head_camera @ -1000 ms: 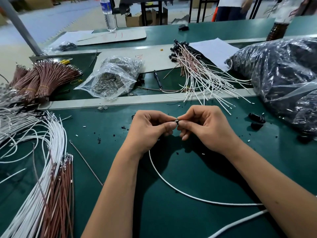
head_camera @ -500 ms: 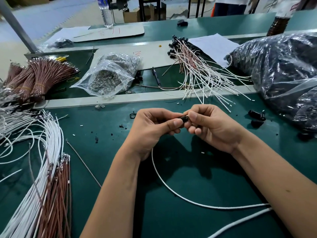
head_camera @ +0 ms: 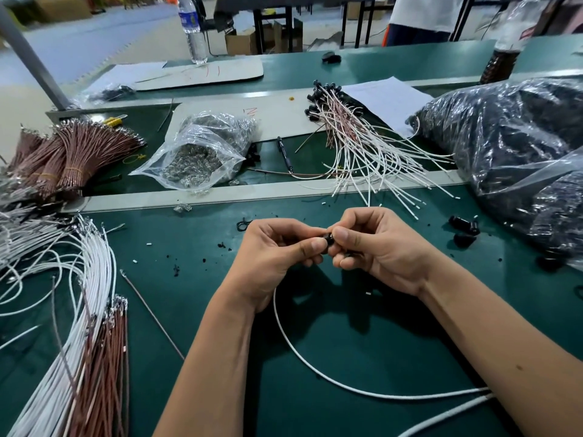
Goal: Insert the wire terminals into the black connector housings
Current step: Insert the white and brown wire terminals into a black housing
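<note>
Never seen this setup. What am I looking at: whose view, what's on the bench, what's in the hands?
No machine here: a person's two bare hands, filmed by one wide-angle camera worn on the head, looking down at a green workbench. The left hand and right hand together pinch a small black connector housing; a white wire loops from the hands toward the right forearm. Around them lie white wires, bundled brown wires, a clear bag of metal terminals, finished assemblies and a large bag of black parts.
</note>
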